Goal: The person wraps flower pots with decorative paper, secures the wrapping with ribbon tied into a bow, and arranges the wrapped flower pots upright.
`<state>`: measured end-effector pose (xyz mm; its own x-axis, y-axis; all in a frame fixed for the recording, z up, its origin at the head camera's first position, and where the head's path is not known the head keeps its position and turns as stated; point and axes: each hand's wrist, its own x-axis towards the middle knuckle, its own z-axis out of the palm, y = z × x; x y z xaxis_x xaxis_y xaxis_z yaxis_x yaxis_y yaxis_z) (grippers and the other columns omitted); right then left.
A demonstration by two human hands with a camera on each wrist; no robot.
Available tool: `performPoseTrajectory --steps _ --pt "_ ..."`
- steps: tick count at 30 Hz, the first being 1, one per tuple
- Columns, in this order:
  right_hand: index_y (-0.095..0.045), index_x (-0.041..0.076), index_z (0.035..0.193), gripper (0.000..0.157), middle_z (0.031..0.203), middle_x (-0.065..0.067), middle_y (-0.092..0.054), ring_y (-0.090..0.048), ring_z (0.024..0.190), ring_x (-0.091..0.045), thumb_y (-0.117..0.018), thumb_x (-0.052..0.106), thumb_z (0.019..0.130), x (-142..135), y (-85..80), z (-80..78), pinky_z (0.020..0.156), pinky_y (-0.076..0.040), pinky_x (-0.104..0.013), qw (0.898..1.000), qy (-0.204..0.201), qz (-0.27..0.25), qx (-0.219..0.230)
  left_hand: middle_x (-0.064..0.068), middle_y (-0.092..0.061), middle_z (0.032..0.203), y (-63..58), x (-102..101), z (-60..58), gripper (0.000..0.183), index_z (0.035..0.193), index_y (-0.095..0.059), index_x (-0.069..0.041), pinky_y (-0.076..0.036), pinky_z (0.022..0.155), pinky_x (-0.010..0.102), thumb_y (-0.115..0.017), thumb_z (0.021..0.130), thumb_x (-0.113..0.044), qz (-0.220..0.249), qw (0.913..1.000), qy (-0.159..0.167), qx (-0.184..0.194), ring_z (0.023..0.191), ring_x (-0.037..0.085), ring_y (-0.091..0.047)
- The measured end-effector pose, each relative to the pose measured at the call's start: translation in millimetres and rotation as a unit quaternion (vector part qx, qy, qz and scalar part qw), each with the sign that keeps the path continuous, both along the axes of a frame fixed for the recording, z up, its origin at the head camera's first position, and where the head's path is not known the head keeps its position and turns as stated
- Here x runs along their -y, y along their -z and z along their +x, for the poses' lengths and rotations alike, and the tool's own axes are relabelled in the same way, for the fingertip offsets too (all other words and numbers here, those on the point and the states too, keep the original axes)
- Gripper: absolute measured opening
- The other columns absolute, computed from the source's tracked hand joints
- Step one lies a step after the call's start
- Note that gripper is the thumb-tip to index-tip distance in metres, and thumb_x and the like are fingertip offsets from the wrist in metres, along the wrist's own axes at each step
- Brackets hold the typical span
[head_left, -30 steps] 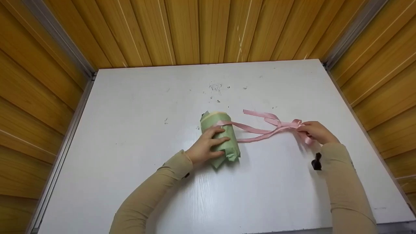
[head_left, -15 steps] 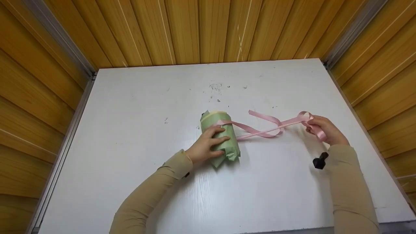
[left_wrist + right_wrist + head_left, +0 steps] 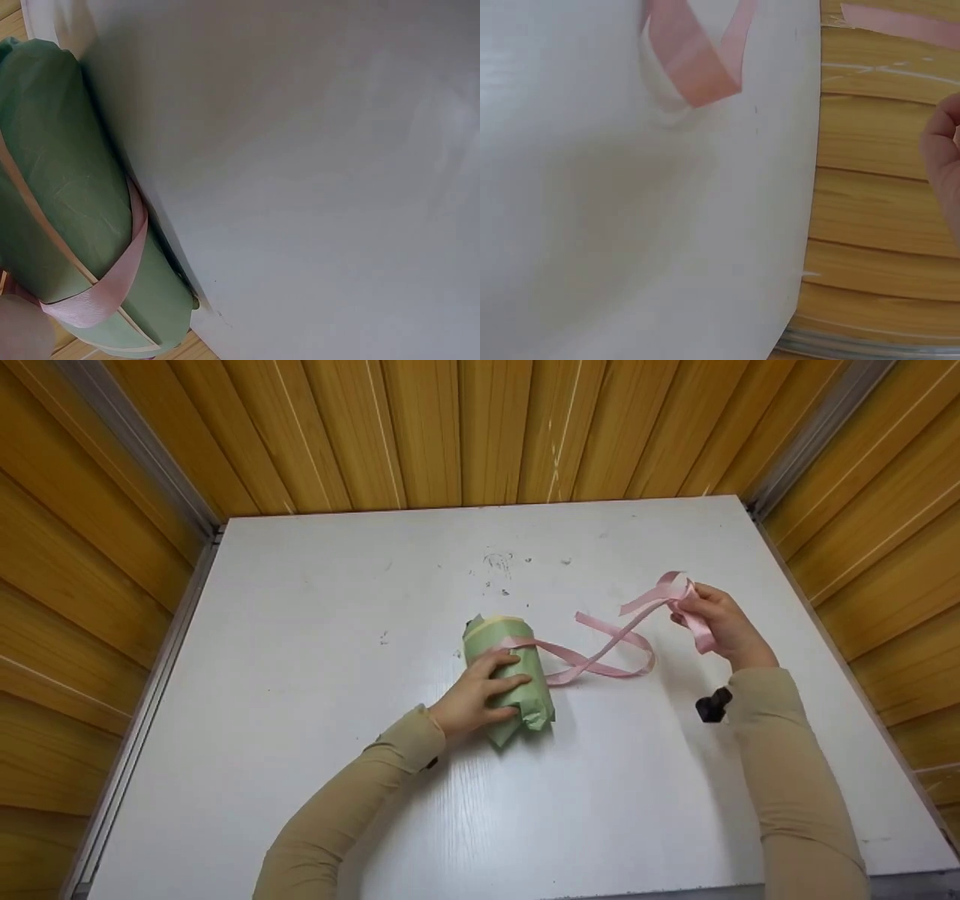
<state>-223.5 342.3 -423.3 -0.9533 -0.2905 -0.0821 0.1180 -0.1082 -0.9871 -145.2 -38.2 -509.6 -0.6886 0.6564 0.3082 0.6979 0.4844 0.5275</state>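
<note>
A bundle wrapped in green paper lies on the white table, crumpled at its near end. My left hand grips it from the left, fingers spread over its top. The left wrist view shows the wrapped bundle with a pink ribbon around it. From there the ribbon runs right in loose crossing loops. My right hand pinches its gathered far part above the table. A ribbon loop shows in the right wrist view, beside part of the right hand.
Ribbed wood-look panels enclose the white table at the back and both sides. A metal rail runs along the left edge. Small dark marks dot the tabletop. A black device sits at the right wrist.
My right hand has first moved slightly right, then away toward the back of the table and higher, lifting the ribbon. Its loops have loosened and crossed. The left hand and bundle stay put.
</note>
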Motion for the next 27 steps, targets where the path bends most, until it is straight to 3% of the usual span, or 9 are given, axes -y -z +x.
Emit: performPoseTrajectory --steps 4,8,16,21,27 --pt "-0.071 0.018 0.094 0.031 0.085 0.005 -0.066 -0.060 0.077 -0.007 -0.047 -0.002 0.093 36.7 -12.0 -11.6 0.073 -0.052 -0.018 0.998 -0.047 0.024 -0.042 0.016 -0.040 0.140 -2.1 0.5 0.2 0.048 0.131 -0.058 -0.013 -0.025 0.114 0.045 -0.070 0.087 -0.026 -0.007 0.9999 0.002 0.009 0.137 0.034 -0.029" --pt "-0.069 0.018 0.091 0.029 0.082 0.005 -0.063 -0.058 0.074 -0.007 -0.050 -0.004 0.091 72.9 -22.7 -21.5 0.070 -0.051 -0.017 0.993 -0.095 0.054 -0.052 0.016 -0.040 0.141 -3.8 1.3 0.3 0.048 0.131 -0.057 -0.013 -0.022 0.115 0.043 -0.070 0.087 -0.027 -0.015 0.9997 -0.001 0.017 0.138 0.034 -0.028" --pt "-0.064 0.018 0.087 0.018 0.081 0.005 -0.056 -0.050 0.078 -0.008 -0.055 0.002 0.090 137.6 -34.9 -36.6 0.071 -0.047 -0.018 0.968 -0.194 0.131 -0.094 0.016 -0.042 0.139 -4.2 -0.2 -0.7 0.048 0.129 -0.060 -0.012 -0.024 0.115 0.043 -0.071 0.085 -0.028 -0.011 0.9999 0.003 -0.010 0.137 0.035 -0.030" --pt "-0.061 0.016 0.087 0.009 0.081 0.004 -0.053 -0.048 0.079 -0.010 -0.057 0.009 0.091 168.0 -34.2 -40.3 0.071 -0.045 -0.021 0.961 -0.199 0.158 -0.110 0.016 -0.043 0.138 -3.3 -0.5 -1.8 0.047 0.128 -0.061 -0.013 -0.025 0.114 0.042 -0.072 0.084 -0.028 -0.004 0.9997 0.009 -0.024 0.136 0.034 -0.032" --pt "-0.054 0.016 0.082 0.012 0.077 0.004 -0.050 -0.046 0.072 -0.008 -0.058 0.011 0.092 214.7 -29.4 -34.4 0.063 -0.043 -0.019 0.958 -0.189 0.174 -0.126 0.016 -0.044 0.136 1.9 4.9 -3.1 0.047 0.126 -0.062 -0.011 -0.030 0.111 0.043 -0.073 0.083 -0.028 0.010 0.9984 0.014 -0.053 0.133 0.034 -0.035"
